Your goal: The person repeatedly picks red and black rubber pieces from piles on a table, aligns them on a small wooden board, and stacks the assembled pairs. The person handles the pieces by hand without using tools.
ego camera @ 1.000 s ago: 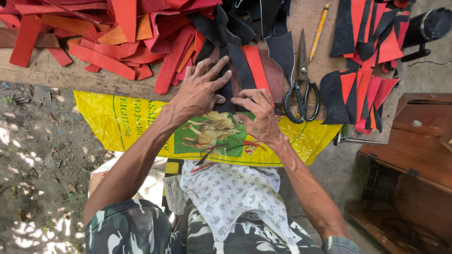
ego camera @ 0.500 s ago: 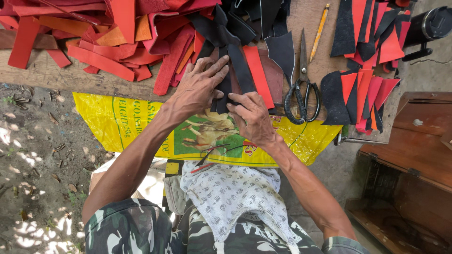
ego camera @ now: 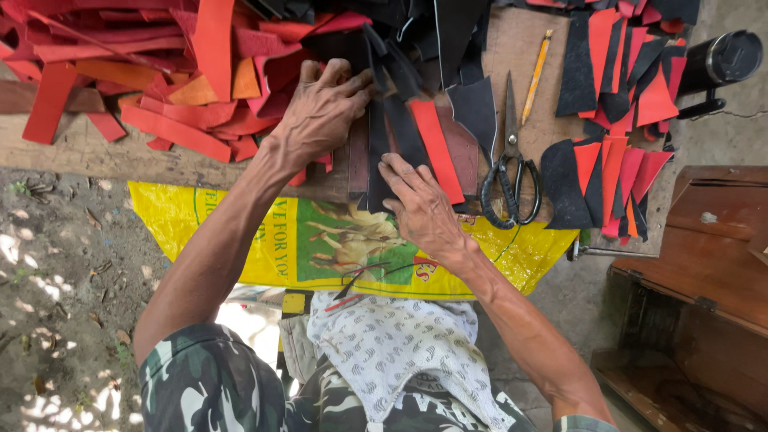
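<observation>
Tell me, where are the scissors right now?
In the head view, the black-handled scissors lie on the wooden board, just right of the right hand, with the yellow pencil beside their tips.

Dirt floor (ego camera: pixel 56 264) (sun-dappled); wooden chest (ego camera: pixel 704 272)

Lighting and picture quality: soft, even daylight, sharp overall.

Shade covers the tabletop (ego camera: pixel 96 148); shadows under the hands are faint and diffuse. Dappled sun patches break across the dirt ground (ego camera: pixel 56 264) at lower left, a few near white. Red and black strips read crisp, colours saturated. No glare. Mild wide-angle bending toward the edges; slight softness on the camouflage sleeve (ego camera: pixel 200 384) nearest the lens.
</observation>
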